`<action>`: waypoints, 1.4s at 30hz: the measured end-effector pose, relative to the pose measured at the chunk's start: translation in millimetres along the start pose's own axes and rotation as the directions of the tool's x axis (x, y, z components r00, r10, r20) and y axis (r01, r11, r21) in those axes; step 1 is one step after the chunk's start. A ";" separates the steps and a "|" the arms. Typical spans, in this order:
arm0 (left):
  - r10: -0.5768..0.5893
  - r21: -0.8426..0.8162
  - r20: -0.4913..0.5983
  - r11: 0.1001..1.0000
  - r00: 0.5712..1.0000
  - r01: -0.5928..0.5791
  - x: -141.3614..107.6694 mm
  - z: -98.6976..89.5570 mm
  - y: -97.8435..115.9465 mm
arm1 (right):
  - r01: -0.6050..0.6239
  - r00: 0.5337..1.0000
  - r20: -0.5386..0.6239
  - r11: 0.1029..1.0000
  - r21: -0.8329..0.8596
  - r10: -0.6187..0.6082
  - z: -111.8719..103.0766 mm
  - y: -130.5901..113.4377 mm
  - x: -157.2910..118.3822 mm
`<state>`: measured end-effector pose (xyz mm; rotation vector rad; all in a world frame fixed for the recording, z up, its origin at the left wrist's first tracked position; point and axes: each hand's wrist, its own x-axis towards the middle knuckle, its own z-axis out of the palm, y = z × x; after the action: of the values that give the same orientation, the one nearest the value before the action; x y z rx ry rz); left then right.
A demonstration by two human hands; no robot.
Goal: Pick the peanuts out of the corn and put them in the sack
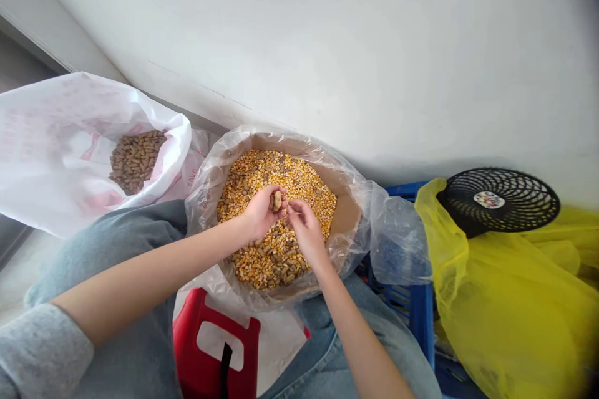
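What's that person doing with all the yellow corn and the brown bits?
A person is sitting over a round tub lined with clear plastic, full of yellow corn kernels mixed with peanuts in their shells. The left hand holds a peanut above the pile, and the right hand is pinched closed right beside it. More peanuts sit in a white sack to the left.

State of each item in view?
Left hand: cupped, holding a peanut in its shell.
Right hand: fingertips pinched, beside left hand.
Clear plastic bag: open, holding dried corn kernels mixed with peanuts.
White woven sack: open, rim folded back, holding unshelled peanuts.
Yellow plastic bag: crumpled, draped over blue plastic crate.
Black round fan: tilted, resting on the bag.
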<state>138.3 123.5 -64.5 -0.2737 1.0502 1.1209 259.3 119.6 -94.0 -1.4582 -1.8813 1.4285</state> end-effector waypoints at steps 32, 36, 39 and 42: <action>-0.039 0.129 -0.053 0.991 0.998 0.046 22.4 -21.5 -2.7 | 0.206 0.974 0.012 0.860 -0.467 -0.226 2.7 14.2 1.9; -0.009 0.134 -0.082 0.991 0.997 0.020 24.8 -22.7 -8.5 | 0.339 0.920 -0.069 0.873 -0.349 -0.385 -1.8 -2.6 -3.0; -0.084 0.117 -0.078 0.989 0.993 0.092 23.4 -22.3 -15.5 | 0.461 0.885 0.116 0.816 -0.347 -0.451 3.6 -8.0 -6.1; -0.147 0.074 -0.077 0.986 0.986 0.152 19.3 -19.4 -18.5 | 0.478 0.878 0.185 0.802 -0.359 -0.440 7.8 -8.6 -4.5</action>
<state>144.0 113.9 -95.7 -0.3259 1.1159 0.9381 250.8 112.3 -88.6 -0.9754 -2.4771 0.9307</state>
